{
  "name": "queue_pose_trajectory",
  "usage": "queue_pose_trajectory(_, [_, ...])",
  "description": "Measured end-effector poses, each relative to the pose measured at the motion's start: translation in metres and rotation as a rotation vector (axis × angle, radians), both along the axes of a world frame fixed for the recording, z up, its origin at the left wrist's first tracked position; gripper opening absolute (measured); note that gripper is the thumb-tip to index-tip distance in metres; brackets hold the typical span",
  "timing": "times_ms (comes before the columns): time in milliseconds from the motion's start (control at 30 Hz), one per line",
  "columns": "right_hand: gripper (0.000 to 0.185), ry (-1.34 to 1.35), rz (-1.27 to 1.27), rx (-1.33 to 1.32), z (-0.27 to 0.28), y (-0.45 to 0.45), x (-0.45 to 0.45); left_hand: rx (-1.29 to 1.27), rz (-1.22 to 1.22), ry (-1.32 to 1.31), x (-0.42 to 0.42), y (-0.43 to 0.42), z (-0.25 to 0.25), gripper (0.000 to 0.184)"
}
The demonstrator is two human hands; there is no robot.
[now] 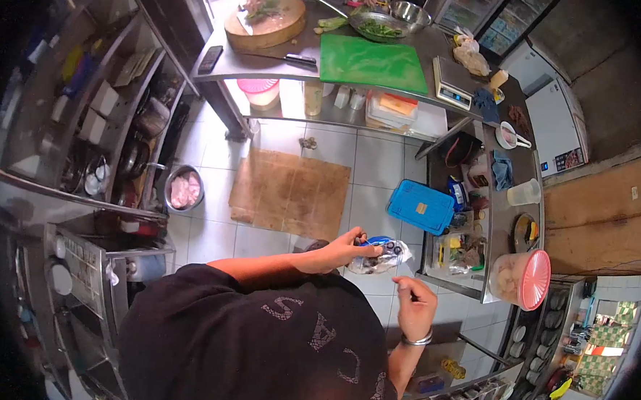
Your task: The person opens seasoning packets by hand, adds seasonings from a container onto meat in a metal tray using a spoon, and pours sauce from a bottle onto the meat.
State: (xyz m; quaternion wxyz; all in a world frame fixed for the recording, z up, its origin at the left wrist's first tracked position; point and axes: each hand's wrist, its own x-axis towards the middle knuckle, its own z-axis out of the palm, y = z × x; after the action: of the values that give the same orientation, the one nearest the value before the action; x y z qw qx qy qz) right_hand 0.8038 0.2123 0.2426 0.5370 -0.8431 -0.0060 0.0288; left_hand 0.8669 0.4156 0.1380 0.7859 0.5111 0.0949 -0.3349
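A clear plastic bag with blue print and dark items inside [390,256] hangs from my left hand [343,252], whose fingers are closed on its upper edge. To the right of the bag and a little nearer my body is my right hand [416,306], with a metal bracelet at the wrist. Its fingers are curled in, thumb and fingertips close together near the bag; anything between them is too small to make out. A gap separates the two hands.
Ahead is a metal table [284,69] with a green cutting board [375,63]. A brown mat [290,192], a bowl of pale meat [185,191] and a blue-lidded box [420,207] are on the floor. A red-lidded container [508,279] stands at the right.
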Motion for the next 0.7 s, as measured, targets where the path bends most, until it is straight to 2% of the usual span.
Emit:
queue_pose_trajectory(167, [0.026,-0.022,-0.113,-0.041,-0.006,-0.005,0.011,-0.123,0.049,0.05,0.013,0.002,-0.002,0.043])
queue_pose_trajectory(300, [0.024,0.056,-0.325,0.189,-0.021,-0.005,0.023,-0.075,0.103,-0.039,0.028,-0.002,-0.019,0.044])
queue_pose_trajectory(367, [0.036,-0.026,-0.492,0.214,-0.043,0.007,0.027,-0.095,0.062,0.005,0.036,0.002,0.001,0.038])
queue_pose_trajectory(400, [0.045,-0.198,-0.492,-0.065,-0.04,0.012,0.03,-0.129,0.085,0.038,0.038,-0.001,0.009,0.037])
queue_pose_trajectory(433, [0.06,-0.159,-0.506,-0.085,-0.041,0.009,0.03,-0.138,0.03,0.052,0.041,-0.005,0.008,0.037])
queue_pose_trajectory(467, [0.06,-0.149,-0.551,-0.1,-0.044,0.005,0.031,-0.093,0.039,0.018,0.046,-0.008,0.006,0.037])
queue_pose_trajectory(533, [0.072,0.133,-0.52,0.426,-0.055,-0.001,0.031,-0.049,0.024,-0.006,0.051,-0.016,-0.005,0.038])
queue_pose_trajectory(567, [0.072,0.131,-0.549,0.425,-0.063,-0.001,0.03,0.077,-0.049,-0.174,0.056,-0.02,-0.022,0.039])
queue_pose_trajectory(600, [0.073,0.213,-0.484,0.704,-0.071,-0.001,0.029,0.199,-0.117,-0.349,0.063,-0.025,-0.023,0.041])
queue_pose_trajectory(633, [0.074,0.29,-0.404,0.985,-0.078,-0.006,0.03,0.294,-0.311,-0.419,0.067,-0.028,-0.021,0.057])
queue_pose_trajectory(667, [0.074,0.287,-0.421,0.99,-0.083,-0.011,0.034,0.293,-0.328,-0.417,0.071,-0.034,-0.004,0.057])
queue_pose_trajectory(700, [0.067,0.335,-0.498,1.09,-0.088,-0.017,0.039,0.276,-0.443,-0.507,0.077,-0.041,0.014,0.072])
